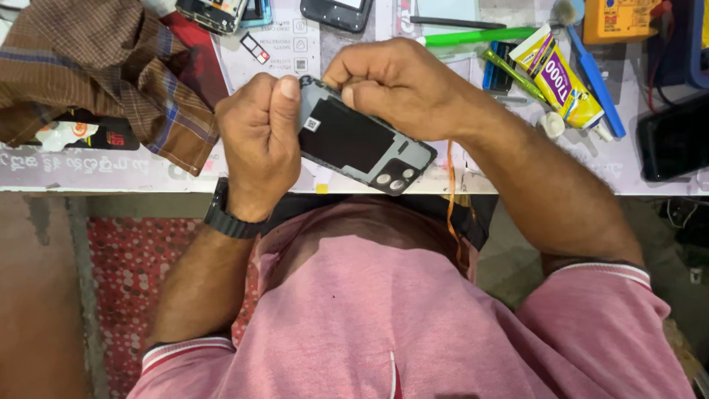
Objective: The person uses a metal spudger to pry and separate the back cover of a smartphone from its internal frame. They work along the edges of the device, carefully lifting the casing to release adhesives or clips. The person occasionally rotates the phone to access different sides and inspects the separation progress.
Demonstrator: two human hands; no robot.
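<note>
Your left hand (258,144) and right hand (391,85) both clamp the grey phone back cover (362,144) at frame centre; keep grips firm, pressing evenly along its edge.

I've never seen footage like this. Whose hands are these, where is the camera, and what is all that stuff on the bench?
There is no machine here. A person wears a camera on the head, so you look down over their pink shirt at their own two hands. Both hands grip a phone back cover, dark inside with camera holes at one corner: the left hand, with a black watch on its wrist, holds one end, and the right hand pinches the top edge. Behind them is a pale workbench. On it lie a brown checked cloth, other phones, a yellow glue tube, a blue-handled brush, a green tool and an orange meter.
</note>
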